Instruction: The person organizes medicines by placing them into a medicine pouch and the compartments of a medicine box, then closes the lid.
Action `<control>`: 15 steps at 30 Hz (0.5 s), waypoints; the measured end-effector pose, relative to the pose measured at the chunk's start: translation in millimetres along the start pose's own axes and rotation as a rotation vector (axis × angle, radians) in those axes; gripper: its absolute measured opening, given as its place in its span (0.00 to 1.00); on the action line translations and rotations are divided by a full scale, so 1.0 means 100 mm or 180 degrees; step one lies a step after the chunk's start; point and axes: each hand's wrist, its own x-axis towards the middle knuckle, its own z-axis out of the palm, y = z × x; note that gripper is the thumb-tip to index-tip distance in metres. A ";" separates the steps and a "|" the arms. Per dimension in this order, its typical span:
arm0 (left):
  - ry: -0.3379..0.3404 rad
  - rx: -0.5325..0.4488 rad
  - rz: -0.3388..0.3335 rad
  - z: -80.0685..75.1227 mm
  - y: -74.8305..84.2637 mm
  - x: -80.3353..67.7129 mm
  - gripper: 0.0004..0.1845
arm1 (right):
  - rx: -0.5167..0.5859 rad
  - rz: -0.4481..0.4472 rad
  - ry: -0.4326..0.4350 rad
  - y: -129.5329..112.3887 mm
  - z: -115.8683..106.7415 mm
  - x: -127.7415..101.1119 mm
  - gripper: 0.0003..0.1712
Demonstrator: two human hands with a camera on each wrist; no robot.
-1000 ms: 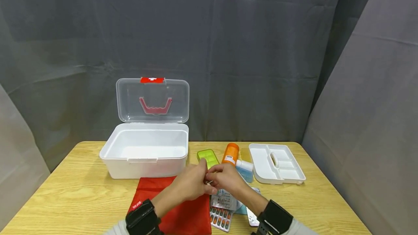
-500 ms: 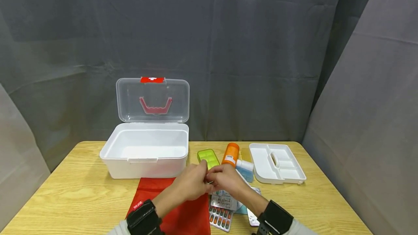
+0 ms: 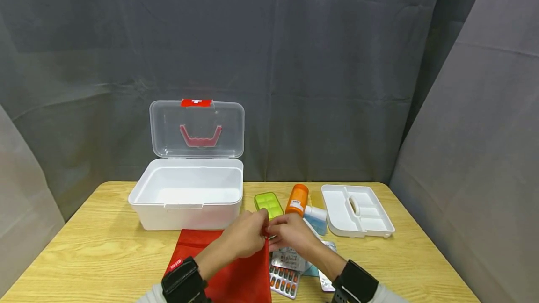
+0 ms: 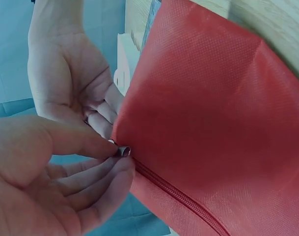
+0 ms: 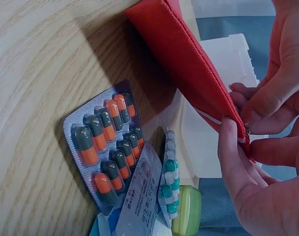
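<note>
A red fabric zip pouch [image 4: 203, 98] is raised at one corner between both hands. My left hand [image 3: 246, 235] pinches the small metal zipper pull [image 4: 123, 151] between thumb and finger, at the end of the zipper [image 4: 181, 196]. Opposite it, my right hand [image 3: 294, 234] pinches that same corner of the pouch, thumb and fingers on either side of the fabric, as the right wrist view shows. The zipper's teeth run together along the part visible in the left wrist view. The pouch's contents are hidden.
Behind the pouch stands a white box [image 3: 187, 216] with its clear lid raised. Blister packs [image 5: 102, 147] lie below the right hand. Farther back are a green pill case [image 3: 268, 204], an orange bottle [image 3: 297, 198], a white-capped bottle [image 3: 316, 219] and a white divided tray [image 3: 372, 207].
The pouch's red corner now shows higher between the hands. The right fingers have shifted slightly and spread from the left hand. Everything else on the table stays put.
</note>
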 end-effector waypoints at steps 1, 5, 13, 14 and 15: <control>0.0020 0.0003 -0.0037 0.00 0.00 0.00 0.11 | -0.0006 0.0006 0.0005 0.00 0.00 0.00 0.16; 0.0111 0.0025 -0.0156 0.01 0.00 0.00 0.10 | -0.0042 0.0016 0.0026 -0.02 0.01 0.00 0.16; 0.0252 0.0067 -0.0130 0.02 -0.01 0.00 0.08 | -0.0043 -0.0008 -0.0024 -0.04 0.01 -0.01 0.14; 0.0240 0.0046 -0.0128 0.02 -0.01 0.00 0.08 | -0.0052 -0.0014 -0.0030 -0.04 0.01 -0.01 0.14; 0.0219 0.0021 -0.0132 0.02 -0.01 0.00 0.08 | -0.0060 -0.0015 -0.0033 -0.04 0.00 -0.01 0.14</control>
